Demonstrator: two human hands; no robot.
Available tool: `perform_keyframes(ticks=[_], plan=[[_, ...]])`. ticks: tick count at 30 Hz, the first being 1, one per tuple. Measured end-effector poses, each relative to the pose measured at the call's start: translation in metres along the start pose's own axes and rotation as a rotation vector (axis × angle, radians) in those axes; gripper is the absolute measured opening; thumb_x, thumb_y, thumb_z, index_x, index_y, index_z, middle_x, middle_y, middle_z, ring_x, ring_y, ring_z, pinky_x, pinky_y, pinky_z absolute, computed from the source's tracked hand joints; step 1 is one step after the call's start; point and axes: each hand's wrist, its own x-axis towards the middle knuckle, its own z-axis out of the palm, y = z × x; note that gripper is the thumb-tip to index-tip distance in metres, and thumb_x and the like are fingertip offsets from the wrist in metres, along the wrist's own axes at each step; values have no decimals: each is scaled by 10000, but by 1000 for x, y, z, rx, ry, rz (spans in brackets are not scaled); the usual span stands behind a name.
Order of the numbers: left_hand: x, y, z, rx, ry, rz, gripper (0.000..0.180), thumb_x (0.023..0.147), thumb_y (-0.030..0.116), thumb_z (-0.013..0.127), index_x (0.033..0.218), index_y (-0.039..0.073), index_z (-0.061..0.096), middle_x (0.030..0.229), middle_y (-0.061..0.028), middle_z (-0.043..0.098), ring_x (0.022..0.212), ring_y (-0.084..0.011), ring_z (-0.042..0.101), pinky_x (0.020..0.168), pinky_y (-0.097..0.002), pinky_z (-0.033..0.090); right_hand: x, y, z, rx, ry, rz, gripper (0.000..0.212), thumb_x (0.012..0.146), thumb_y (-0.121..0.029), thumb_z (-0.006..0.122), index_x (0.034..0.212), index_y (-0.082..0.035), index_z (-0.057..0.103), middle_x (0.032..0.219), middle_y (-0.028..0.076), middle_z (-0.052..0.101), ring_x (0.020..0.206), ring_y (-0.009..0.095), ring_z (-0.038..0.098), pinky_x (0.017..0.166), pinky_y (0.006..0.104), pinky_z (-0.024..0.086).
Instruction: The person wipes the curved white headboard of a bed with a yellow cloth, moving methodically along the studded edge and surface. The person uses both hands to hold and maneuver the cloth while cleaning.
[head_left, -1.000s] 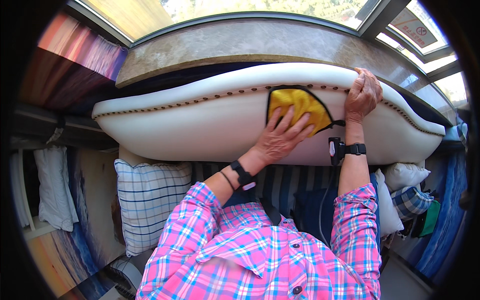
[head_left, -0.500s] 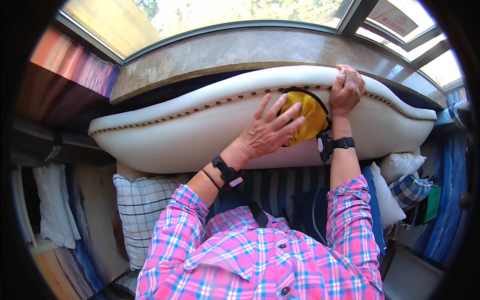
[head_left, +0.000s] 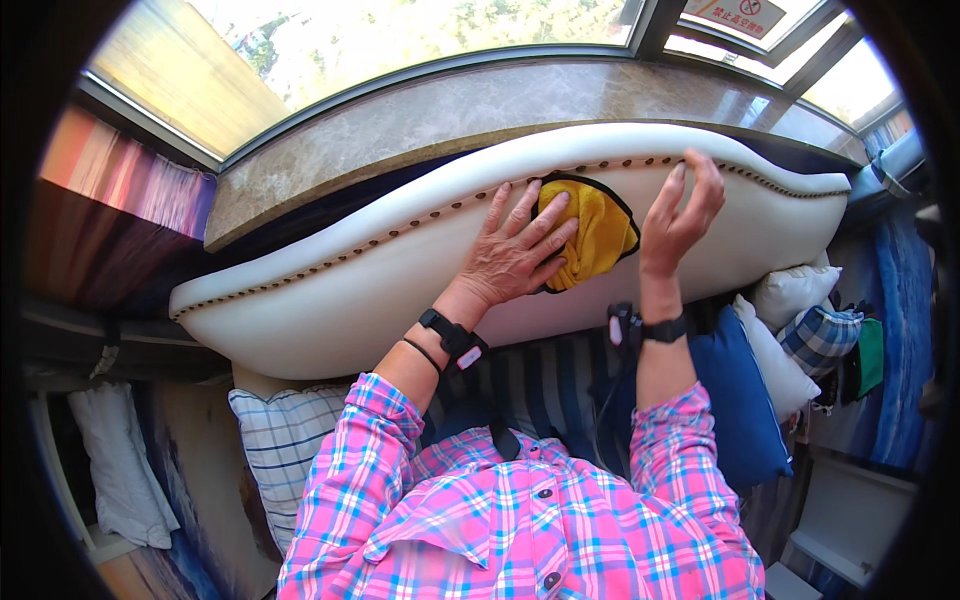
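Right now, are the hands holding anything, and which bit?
Nothing looks gripped: the left hand rests over the left side of a yellow, black-edged cloth; the right hand looks empty.

My yellow cloth (head_left: 600,235) (black-edged and rumpled) lies against the front of the white padded backrest (head_left: 370,300), right of its middle, reaching the row of dark studs (head_left: 432,214) below the backrest's curved top edge.

The room is looking like part of a home: a cream padded backrest (head_left: 350,305) with a studded trim is standing along a stone windowsill (head_left: 400,115), with a white checked cushion (head_left: 285,440) and a navy cushion (head_left: 740,400) lying near it. Daylight is coming through a wide window (head_left: 430,35), and colourful printed panels (head_left: 125,165) are decorating the sides.
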Motion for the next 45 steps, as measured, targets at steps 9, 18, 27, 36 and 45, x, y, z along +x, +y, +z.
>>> perform_keyframes(ticks=[9,18,27,36,45], plan=[[1,-10,-14,-406,135,-71,512,963,82,648,1473,111,614,1558,-121,588,1529,-333,472,1332,-555,233,-138,-64,-10,-146,-406,-30,532,1059,-316,606,1557,-135,561,1627,174,484,1520,386,416,1236,529,304],[34,-50,-23,9,250,-242,474,1033,281,663,1480,134,610,1502,-127,614,1393,-336,572,1237,-528,371,-69,-2,20,-276,-159,187,564,1018,-252,576,1568,-128,559,1645,200,479,1563,444,364,1257,578,299],[29,-59,-13,-118,193,-299,486,1022,338,668,1460,129,635,1517,-120,622,1419,-357,553,1228,-505,380,-196,-94,-2,16,-484,-328,469,970,-217,622,1434,-269,666,1580,27,566,1528,315,454,1256,511,269],[32,-52,-11,6,164,-285,758,887,542,805,1498,148,589,1529,-115,608,1422,-346,550,1210,-499,390,-125,-20,5,-204,-323,135,494,1036,-301,569,1510,-169,605,1667,171,460,1576,439,348,1272,585,217],[35,-49,-16,56,146,-289,816,856,589,822,1489,127,593,1511,-131,618,1412,-349,561,1200,-495,412,-246,-53,-33,-26,-371,-11,554,1037,-323,571,1569,-173,540,1675,202,423,1563,480,352,1254,623,243]])
